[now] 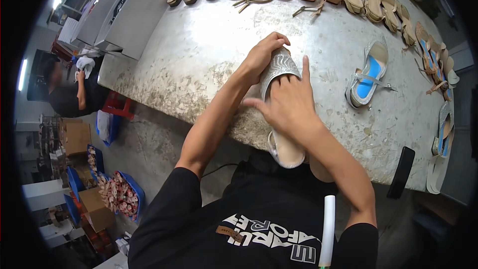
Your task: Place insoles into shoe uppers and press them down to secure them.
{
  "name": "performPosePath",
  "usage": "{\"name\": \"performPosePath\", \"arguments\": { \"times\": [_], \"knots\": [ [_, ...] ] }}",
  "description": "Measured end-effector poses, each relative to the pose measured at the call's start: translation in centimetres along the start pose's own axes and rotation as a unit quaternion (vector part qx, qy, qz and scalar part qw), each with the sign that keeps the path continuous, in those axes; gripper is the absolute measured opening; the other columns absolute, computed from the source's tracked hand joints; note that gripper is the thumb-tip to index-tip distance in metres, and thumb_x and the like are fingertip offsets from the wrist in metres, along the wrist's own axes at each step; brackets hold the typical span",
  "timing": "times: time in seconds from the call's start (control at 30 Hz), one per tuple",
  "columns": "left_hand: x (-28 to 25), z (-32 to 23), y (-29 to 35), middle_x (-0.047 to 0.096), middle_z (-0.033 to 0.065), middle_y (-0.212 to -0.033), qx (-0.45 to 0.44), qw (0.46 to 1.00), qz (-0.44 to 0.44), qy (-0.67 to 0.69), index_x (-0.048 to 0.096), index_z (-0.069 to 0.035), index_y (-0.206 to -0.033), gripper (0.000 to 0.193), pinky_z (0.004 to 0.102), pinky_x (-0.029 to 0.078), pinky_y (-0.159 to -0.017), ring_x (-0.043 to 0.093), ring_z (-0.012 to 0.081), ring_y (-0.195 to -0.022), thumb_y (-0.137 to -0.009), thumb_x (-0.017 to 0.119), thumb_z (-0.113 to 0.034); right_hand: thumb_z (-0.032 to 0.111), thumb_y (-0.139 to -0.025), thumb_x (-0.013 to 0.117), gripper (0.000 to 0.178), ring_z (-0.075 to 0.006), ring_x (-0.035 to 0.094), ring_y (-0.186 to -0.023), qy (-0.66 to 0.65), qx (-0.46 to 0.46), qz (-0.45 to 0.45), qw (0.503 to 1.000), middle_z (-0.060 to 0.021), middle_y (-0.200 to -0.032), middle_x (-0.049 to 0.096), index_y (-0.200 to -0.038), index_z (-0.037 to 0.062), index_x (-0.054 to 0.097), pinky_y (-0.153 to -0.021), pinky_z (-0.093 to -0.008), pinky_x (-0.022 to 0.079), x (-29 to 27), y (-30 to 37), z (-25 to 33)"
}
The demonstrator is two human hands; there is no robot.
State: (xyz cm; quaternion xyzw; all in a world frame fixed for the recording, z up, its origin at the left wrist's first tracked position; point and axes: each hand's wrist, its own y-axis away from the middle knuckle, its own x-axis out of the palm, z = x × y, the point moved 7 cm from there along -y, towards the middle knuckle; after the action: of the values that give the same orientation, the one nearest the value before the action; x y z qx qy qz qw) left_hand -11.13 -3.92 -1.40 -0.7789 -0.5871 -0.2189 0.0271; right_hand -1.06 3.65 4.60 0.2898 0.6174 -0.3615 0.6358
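Stained grey table (214, 45); left fingers (278, 38) grip silver shoe (284, 63); right fingers (285, 80) spread, partly inside.

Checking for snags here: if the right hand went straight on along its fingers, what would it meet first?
Probably the inside front of the held silver shoe, since some fingers of the right hand sit under its upper; how deep they reach is hidden.

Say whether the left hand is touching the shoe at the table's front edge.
Touching. The head view shows the left hand wrapped around the toe end of the shoe, with no gap between.
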Motion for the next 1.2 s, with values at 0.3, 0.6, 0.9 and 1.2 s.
{"name": "performPosePath", "arguments": {
  "times": [0.3,0.6,0.9,1.2],
  "knots": [
    [0.4,1.0,-1.1,0.067,0.0106,-0.091,-0.077,0.991,-0.071,0.089,0.059,-0.010,-0.120,0.027,0.0363,0.058,-0.074,0.068,0.0218,-0.077,-0.104,0.054,-0.031,0.070,-0.099,0.036,0.099,-0.0461,0.047,-0.136,-0.127,0.046,-0.160,0.978,-0.0371,-0.129,0.060,-0.131,-0.0229,0.051,-0.124,-0.0587,0.001,2.3,-2.5,-2.5],
    [0.1,-1.4,0.1,0.065,0.0160,-0.094,0.018,0.996,-0.052,0.067,0.045,-0.004,-0.137,0.036,0.0510,0.061,-0.077,0.070,0.0321,-0.080,-0.106,0.045,-0.020,0.045,-0.094,0.066,0.056,-0.0462,0.048,-0.137,-0.254,0.022,-0.158,0.954,-0.0257,-0.136,0.061,-0.122,-0.0031,0.068,-0.118,-0.0613,0.028,-8.8,10.6,-1.2],
    [19.2,-2.1,-3.1,0.047,0.0228,-0.142,0.237,0.864,0.056,-0.440,0.054,-0.006,-0.140,0.054,0.0409,0.054,-0.096,0.059,0.0337,-0.122,-0.101,0.063,-0.042,0.002,-0.079,0.071,0.051,-0.0415,0.059,-0.125,0.026,0.319,-0.287,0.903,-0.0236,-0.134,0.063,-0.130,-0.0004,0.066,-0.108,-0.0507,0.043,-5.6,22.9,-22.0],
    [7.2,-2.5,1.5,0.060,0.0188,-0.125,0.242,0.846,-0.124,-0.459,0.065,0.001,-0.123,0.033,0.0355,0.060,-0.086,0.068,0.0277,-0.108,-0.100,0.067,-0.024,0.018,-0.085,0.076,0.045,-0.0416,0.057,-0.109,-0.206,0.227,-0.100,0.947,-0.0236,-0.124,0.056,-0.121,-0.0012,0.058,-0.095,-0.0504,0.047,-0.4,17.6,-3.5]
  ]
}}
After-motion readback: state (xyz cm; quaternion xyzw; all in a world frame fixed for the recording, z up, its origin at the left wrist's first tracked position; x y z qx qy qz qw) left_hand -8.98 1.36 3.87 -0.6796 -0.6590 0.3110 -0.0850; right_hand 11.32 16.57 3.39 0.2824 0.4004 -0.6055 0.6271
